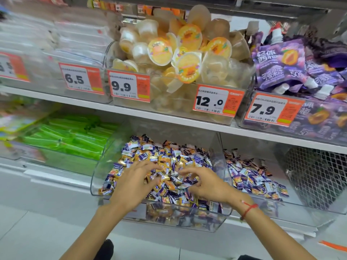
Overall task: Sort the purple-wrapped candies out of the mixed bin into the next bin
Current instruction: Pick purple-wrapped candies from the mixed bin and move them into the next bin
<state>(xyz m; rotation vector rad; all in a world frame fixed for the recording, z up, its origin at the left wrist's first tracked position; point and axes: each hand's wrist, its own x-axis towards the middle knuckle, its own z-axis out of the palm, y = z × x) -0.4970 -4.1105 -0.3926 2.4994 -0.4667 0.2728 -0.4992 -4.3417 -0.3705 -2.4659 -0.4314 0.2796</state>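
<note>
Lower shelf, centre: clear mixed bin (187,220) heaped with small wrapped candies (169,156), purple and orange-gold jumbled together. At its 3 o'clock, touching side to side, the next bin (281,207) holds a thinner layer of purple-wrapped candies (249,177), a few orange among them. At 9 o'clock of the mixed bin, a bin of green packets (71,139). Upper shelf, 12 o'clock: bin of jelly cups (187,59); at 2 o'clock, purple pouches (277,62).

Left hand (131,184) lies on the heap, fingers spread and slightly bent, touching wrappers. Right hand (206,182) just beside it, fingers loosely curved over the candies; whether either pinches a piece, cannot tell — blurred. Red string on the right wrist (247,209).
</note>
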